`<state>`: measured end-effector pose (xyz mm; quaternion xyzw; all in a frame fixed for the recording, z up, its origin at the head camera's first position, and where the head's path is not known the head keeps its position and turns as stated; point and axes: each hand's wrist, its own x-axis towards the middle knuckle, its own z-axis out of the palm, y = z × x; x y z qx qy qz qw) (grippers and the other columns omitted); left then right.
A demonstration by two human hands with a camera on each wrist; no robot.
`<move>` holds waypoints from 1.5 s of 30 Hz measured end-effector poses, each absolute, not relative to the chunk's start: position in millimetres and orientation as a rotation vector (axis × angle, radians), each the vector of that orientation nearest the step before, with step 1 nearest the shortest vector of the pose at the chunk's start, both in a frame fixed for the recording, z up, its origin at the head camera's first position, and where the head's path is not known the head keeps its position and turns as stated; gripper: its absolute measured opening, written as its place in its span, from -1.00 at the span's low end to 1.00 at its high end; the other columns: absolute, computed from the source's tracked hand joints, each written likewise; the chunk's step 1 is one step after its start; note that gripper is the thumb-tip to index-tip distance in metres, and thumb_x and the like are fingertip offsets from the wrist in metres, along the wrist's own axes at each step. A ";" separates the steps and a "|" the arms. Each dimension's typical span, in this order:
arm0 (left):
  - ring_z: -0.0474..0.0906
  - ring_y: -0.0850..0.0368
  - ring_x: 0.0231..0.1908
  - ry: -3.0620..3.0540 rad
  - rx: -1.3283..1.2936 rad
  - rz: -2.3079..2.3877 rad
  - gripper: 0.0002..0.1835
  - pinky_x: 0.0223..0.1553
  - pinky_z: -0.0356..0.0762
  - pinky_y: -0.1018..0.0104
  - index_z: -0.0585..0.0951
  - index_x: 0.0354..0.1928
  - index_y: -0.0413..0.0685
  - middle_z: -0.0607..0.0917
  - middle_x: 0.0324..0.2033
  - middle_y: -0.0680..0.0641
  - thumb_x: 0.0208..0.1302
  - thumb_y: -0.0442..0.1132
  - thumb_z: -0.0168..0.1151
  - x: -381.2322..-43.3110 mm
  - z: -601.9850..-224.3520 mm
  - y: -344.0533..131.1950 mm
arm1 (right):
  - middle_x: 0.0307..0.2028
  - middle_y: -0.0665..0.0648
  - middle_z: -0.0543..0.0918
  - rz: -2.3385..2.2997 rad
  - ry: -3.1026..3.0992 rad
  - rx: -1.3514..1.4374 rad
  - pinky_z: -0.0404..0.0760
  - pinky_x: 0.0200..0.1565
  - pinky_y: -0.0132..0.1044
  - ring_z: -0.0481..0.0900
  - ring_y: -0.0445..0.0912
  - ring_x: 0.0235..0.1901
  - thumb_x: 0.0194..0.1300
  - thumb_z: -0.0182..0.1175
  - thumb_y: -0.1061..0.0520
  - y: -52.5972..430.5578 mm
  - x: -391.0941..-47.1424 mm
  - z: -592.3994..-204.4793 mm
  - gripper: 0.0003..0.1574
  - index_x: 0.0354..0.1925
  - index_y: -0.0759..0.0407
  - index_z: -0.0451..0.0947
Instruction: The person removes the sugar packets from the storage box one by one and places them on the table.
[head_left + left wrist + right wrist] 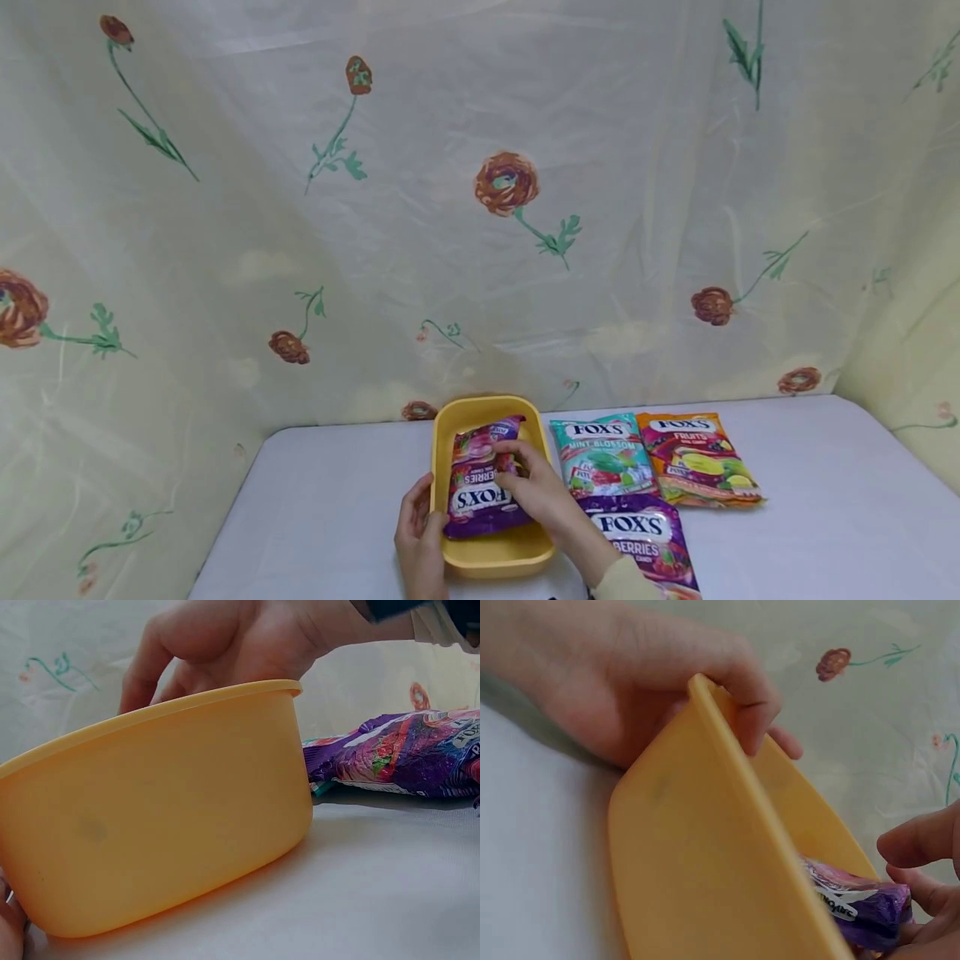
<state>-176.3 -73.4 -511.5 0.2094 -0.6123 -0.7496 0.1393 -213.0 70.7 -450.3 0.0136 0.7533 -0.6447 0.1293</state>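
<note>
A yellow plastic tub stands on the white table. My left hand grips its left side, thumb hooked over the rim in the right wrist view. Inside lies a purple bag of Fox's berries candy, its print upside down in the head view. My right hand reaches over the right rim and touches that bag, thumb and forefinger apart. The left wrist view shows the right hand above the tub wall, its fingertips hidden. In the right wrist view, fingers are beside the bag's end.
Right of the tub lie a teal mint blossom candy bag, an orange fruits candy bag and a second purple berries bag. A flower-printed curtain hangs behind the table and along both sides.
</note>
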 end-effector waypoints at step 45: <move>0.39 -0.07 0.23 -1.767 0.634 -2.140 -0.44 0.25 0.43 0.04 0.46 0.17 -0.07 0.49 0.21 -0.19 0.05 -0.47 -0.06 -177.0 -508.3 -69.4 | 0.42 0.16 0.17 -2.183 2.011 -0.036 0.56 0.15 -0.04 0.35 0.15 0.26 0.30 -0.02 0.26 94.1 -192.7 -445.8 -0.38 0.27 -0.19 0.35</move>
